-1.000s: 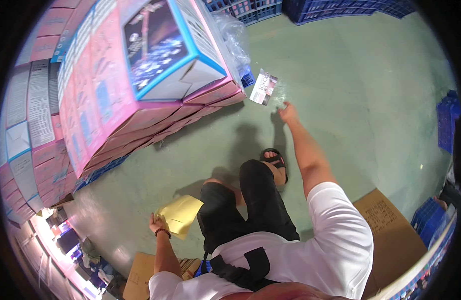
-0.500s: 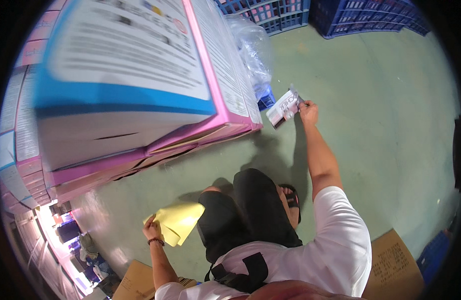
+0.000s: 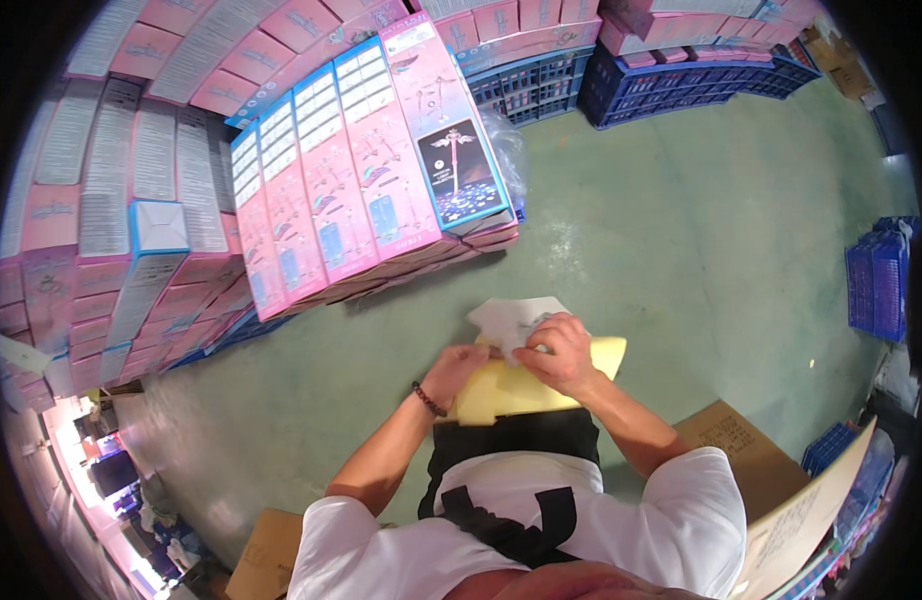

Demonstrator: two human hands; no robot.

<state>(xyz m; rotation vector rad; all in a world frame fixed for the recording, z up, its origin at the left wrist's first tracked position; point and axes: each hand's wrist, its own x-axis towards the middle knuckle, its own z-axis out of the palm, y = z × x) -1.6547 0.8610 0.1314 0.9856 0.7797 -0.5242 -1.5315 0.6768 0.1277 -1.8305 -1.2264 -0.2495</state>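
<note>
Both my hands meet in front of my lap over a yellow sheet, which lies across the front of my body. Above the sheet is a pale white-and-grey packet, with a crumpled, film-like part beside my fingers. My left hand, with a beaded bracelet at the wrist, pinches at the yellow sheet's upper edge, close to the packet. Curled fingers of my right hand grip the packet from its right side. The fingertips partly hide where sheet and packet touch.
Tall pink-and-blue printed boxes stand stacked ahead to the left, with more piled behind. Blue plastic crates line the far side, and another blue crate stands at right. An open cardboard box is close by my right elbow.
My right hand has drawn the packet back from beside the box stack to my lap. My left hand has brought the yellow sheet inward to meet it. The view has shifted, showing more boxes.
</note>
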